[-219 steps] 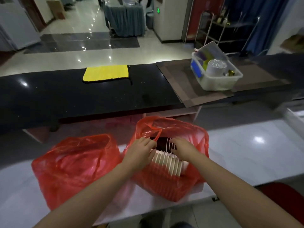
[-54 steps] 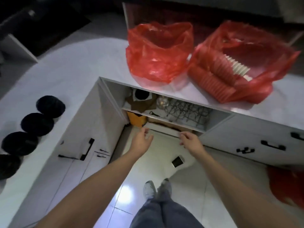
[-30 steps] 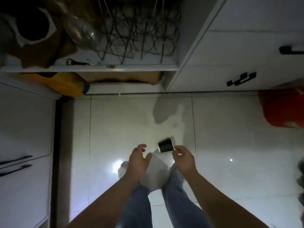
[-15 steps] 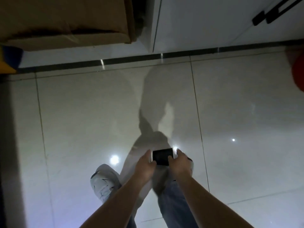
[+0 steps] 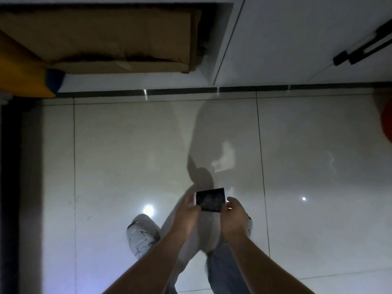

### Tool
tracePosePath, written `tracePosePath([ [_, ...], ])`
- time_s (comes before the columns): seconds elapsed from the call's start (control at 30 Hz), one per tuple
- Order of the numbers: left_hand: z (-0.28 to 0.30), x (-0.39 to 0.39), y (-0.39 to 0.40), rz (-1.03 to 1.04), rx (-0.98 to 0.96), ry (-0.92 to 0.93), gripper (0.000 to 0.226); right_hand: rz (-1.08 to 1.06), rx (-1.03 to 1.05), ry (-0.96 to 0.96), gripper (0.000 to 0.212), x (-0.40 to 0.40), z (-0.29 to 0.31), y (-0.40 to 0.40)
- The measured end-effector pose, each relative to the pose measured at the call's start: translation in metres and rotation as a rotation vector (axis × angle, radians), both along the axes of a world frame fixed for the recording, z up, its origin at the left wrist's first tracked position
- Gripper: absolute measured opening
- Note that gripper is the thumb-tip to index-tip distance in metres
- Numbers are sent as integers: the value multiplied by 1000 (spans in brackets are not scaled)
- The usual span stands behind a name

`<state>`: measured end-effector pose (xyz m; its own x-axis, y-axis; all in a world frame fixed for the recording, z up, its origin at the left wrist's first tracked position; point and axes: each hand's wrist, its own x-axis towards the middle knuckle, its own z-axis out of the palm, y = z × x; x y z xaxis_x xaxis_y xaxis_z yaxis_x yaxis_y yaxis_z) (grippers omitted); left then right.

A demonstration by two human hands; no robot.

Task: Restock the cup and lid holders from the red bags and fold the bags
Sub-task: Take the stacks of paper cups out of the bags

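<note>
A pale tiled floor (image 5: 127, 155) is filling most of the view, glossy and catching small light spots. Along the far edge a white cabinet (image 5: 297, 39) is standing, with a black handle (image 5: 356, 52) showing at its far right. To its left a brown cardboard box (image 5: 101, 39) is sitting in an open recess, and a yellow object with a blue end (image 5: 27, 81) is lying at the far left. A red shape (image 5: 387, 122) is cut off at the right edge; what it is cannot be told.

The person is standing near the bottom of the view, jeans (image 5: 224, 270) and a light grey shoe (image 5: 142, 236) showing below the 2 forearms.

Both hands are holding 1 small black rectangular object (image 5: 210, 199) low over the floor: the left hand (image 5: 186, 217) is pinching its left edge and the right hand (image 5: 234, 217) is pinching its right edge. The red bags and the holders are lying outside the view.
</note>
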<state>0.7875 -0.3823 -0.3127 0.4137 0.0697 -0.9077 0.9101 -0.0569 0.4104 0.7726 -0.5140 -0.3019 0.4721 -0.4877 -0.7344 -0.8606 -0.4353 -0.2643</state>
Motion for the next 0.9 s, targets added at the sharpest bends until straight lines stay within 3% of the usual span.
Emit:
tracePosePath([
  [0.2,143,42,44,-5,189,-132,44,72,28,-194,16,60,138,30],
  [0.37,320,58,80,-25,318,-322,40,290,79,-399,18,90,311,55],
  [0.6,567,25,121,119,434,-475,39,668,202,-612,14,94,545,87],
  [0.9,729,-63,208,336,653,-603,21,1043,368,-891,9,66,710,192],
])
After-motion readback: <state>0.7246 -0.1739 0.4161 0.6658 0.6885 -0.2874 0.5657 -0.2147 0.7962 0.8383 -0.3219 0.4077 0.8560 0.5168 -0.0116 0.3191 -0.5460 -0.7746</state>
